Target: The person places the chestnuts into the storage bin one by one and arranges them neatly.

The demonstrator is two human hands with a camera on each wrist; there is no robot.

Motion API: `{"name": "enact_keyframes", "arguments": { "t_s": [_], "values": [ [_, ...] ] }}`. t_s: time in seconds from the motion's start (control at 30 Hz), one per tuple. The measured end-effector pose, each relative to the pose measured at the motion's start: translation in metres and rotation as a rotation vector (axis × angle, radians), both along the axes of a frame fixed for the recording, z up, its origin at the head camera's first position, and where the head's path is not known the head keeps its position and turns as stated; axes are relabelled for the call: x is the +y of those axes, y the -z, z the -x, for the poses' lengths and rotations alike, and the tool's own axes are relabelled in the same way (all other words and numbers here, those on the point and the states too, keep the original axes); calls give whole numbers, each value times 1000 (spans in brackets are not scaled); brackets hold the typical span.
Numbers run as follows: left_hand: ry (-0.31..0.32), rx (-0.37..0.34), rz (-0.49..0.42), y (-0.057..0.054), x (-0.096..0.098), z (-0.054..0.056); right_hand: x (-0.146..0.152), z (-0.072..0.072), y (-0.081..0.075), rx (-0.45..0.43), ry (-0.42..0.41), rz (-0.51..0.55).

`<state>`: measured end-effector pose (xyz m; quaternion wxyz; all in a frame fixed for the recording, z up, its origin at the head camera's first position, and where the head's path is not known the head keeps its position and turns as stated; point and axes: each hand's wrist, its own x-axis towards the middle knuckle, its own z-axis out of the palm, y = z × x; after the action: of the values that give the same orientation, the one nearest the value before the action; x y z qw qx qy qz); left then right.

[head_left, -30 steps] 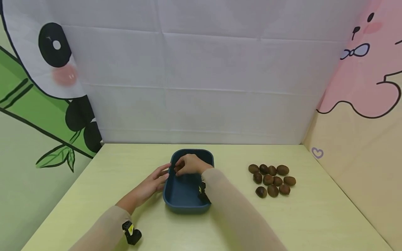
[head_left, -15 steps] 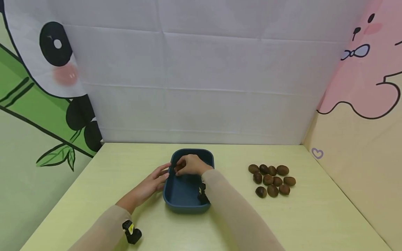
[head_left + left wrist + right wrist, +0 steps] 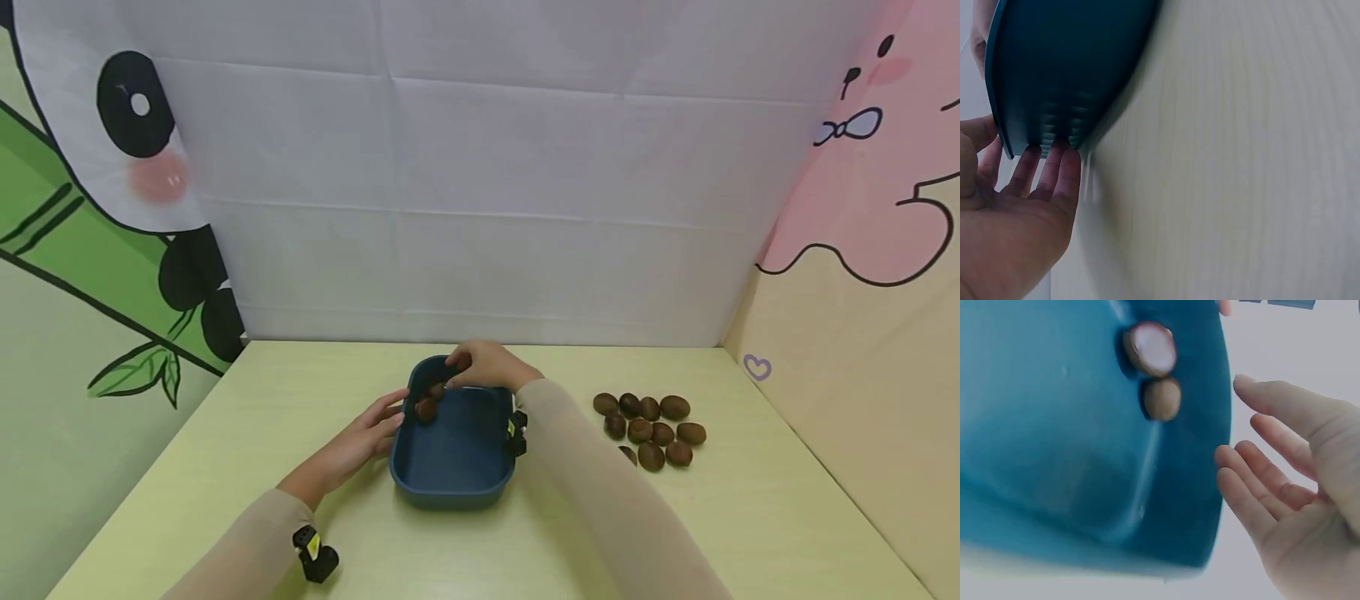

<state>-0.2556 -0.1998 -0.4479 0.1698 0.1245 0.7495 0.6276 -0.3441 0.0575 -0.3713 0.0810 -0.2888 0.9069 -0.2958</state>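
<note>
Two brown nuts, which look like chestnuts, lie against the inner left wall of a blue rectangular container: a nearer chestnut and a farther chestnut. The fingers of my left hand are extended against the container's left outer side; the left wrist view shows these fingertips touching the wall. Over the far part of the container is my right hand. In the right wrist view its relaxed, parted fingers hold nothing and hover close to the rim.
Several more chestnuts sit in a cluster on the right of the pale yellow table. My right sleeve partly covers one of them. A white cloth hangs behind the table's back edge, with cartoon-printed walls on both sides.
My right hand has risen from the container's inner left side and moved away and rightward. Two chestnuts now show where it was. My left hand stays put.
</note>
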Motion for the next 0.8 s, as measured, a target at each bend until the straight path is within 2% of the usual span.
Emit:
{"name": "enact_keyframes", "arguments": {
  "t_s": [0.23, 0.47, 0.63, 0.8],
  "values": [
    [14, 18, -22, 1, -1, -1, 39, -8, -6, 37, 5, 50],
    [9, 16, -13, -1, -2, -1, 84, -24, -11, 40, 24, 57],
    [10, 27, -2, -1, -2, 0, 115, -38, -9, 65, 38, 53],
    [11, 27, -2, 1, -1, 1, 150, -55, 1, 53, 44, 25]
  ]
}}
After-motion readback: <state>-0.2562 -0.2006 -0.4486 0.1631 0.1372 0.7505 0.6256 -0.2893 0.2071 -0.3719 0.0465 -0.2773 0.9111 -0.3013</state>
